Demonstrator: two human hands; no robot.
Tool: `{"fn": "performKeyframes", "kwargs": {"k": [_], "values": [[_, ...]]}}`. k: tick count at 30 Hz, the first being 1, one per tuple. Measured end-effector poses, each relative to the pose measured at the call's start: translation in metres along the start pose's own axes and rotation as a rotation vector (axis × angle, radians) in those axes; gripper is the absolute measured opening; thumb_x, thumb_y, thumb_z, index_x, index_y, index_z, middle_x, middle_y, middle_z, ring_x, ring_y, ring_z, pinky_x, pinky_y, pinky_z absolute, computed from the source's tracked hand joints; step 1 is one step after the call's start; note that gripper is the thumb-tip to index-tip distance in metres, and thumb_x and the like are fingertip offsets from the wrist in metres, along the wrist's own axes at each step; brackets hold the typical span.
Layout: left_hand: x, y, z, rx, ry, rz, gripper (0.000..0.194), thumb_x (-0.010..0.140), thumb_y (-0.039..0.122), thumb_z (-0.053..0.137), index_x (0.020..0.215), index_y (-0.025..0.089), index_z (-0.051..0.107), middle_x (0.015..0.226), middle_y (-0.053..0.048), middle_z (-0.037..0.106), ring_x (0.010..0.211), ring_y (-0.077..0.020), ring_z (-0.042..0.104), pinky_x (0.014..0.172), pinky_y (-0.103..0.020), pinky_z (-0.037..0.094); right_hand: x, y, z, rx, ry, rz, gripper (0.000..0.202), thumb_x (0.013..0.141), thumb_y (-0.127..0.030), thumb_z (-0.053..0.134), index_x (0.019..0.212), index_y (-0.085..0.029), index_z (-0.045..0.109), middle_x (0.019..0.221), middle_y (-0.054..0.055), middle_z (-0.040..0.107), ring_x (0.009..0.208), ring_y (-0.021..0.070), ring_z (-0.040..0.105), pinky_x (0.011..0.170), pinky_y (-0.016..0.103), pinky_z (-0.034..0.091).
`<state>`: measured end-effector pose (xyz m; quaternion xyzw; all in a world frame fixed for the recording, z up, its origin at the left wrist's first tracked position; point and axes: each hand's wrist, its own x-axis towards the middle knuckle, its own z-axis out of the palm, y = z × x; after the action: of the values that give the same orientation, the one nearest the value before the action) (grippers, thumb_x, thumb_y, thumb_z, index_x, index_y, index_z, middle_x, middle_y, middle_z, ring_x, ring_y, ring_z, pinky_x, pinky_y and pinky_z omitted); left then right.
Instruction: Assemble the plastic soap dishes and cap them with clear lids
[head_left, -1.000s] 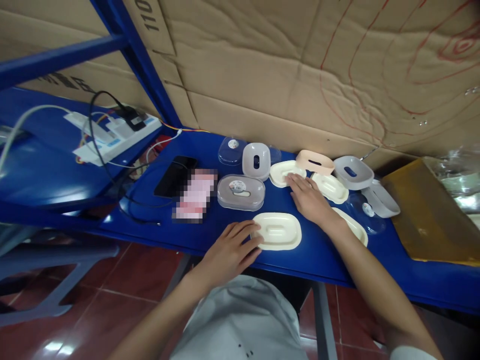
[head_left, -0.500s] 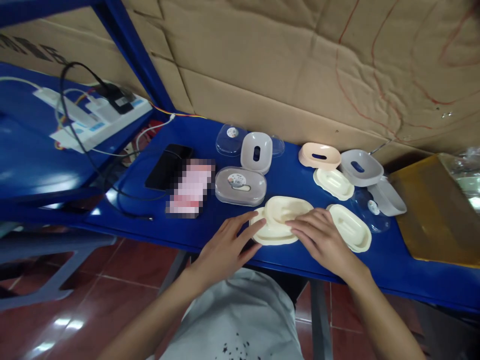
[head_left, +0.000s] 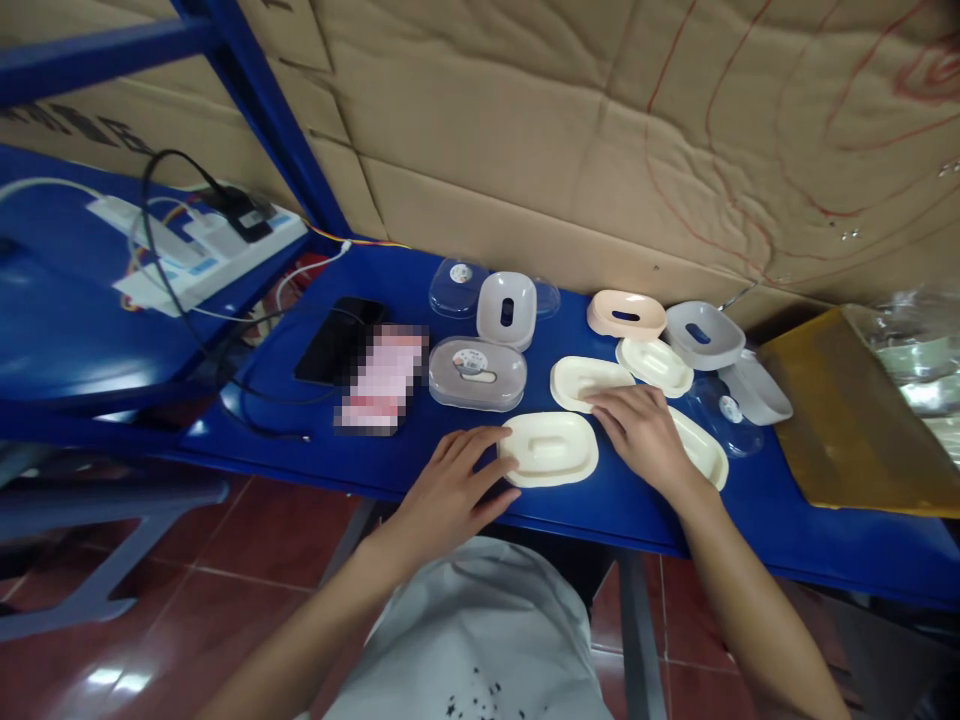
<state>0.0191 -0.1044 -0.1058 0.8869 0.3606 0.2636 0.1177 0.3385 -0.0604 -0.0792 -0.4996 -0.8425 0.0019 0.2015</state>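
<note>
While hands (head_left: 446, 490) touch cream trays (head_left: 553, 455), blue table (head_left: 352, 457)

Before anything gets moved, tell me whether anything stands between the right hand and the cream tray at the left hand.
Nothing visible does: only a strip of blue table lies between the right hand and that cream tray.

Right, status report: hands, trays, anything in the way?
Left fingers on front tray, left end. Right fingers at tray behind it. Right hand partly hides third tray.

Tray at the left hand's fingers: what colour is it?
The tray is pale cream, shown best in the head view.
</note>
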Motion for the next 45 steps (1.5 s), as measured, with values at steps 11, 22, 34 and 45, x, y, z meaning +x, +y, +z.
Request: {"fn": "performKeyframes", "kwargs": {"k": [11,22,34,45], "values": [[-0.013,-0.005,-0.016,0.102,0.054,-0.007,0.021,0.099,0.036,0.076,0.093,0.021,0.062,0.138,-0.016,0.067,0.125,-0.0343,0.067,0.102,-0.054,0.057,-0.087,0.016,-0.041,-0.188,0.091,0.266,0.039,0.109,-0.042,0.054,0.144,-0.028,0.065,0.142,0.012,0.071,0.129,0.0346,0.067,0.109,0.052,0.046],[-0.004,-0.008,-0.004,0.084,0.004,0.015,0.033,0.104,0.031,0.068,0.134,0.022,0.062,0.148,-0.017,0.063,0.139,-0.0359,0.060,0.109,-0.055,0.053,-0.117,0.005,-0.061,-0.226,0.066,0.326,0.031,0.109,-0.039,0.055,0.134,-0.027,0.070,0.150,0.014,0.066,0.135,0.0380,0.065,0.109,0.059,0.048],[-0.036,-0.015,-0.033,0.280,0.176,-0.132,0.038,0.105,0.033,0.066,0.141,0.024,0.059,0.150,-0.017,0.063,0.143,-0.0347,0.058,0.120,-0.057,0.042,0.173,-0.034,0.038,0.150,-0.033,0.367,0.064,0.104,-0.051,0.061,0.153,-0.012,0.051,0.149,0.021,0.064,0.124,0.0346,0.071,0.102,0.055,0.058],[-0.019,-0.090,-0.053,0.388,0.174,-0.291,0.072,0.105,0.064,0.055,0.163,0.022,0.046,0.171,-0.018,0.045,0.159,-0.0464,0.039,0.128,-0.074,0.017,0.117,0.002,0.010,0.333,0.203,0.378,0.040,0.108,-0.037,0.046,0.142,-0.017,0.055,0.139,0.013,0.071,0.118,0.0251,0.073,0.106,0.045,0.058]]}}
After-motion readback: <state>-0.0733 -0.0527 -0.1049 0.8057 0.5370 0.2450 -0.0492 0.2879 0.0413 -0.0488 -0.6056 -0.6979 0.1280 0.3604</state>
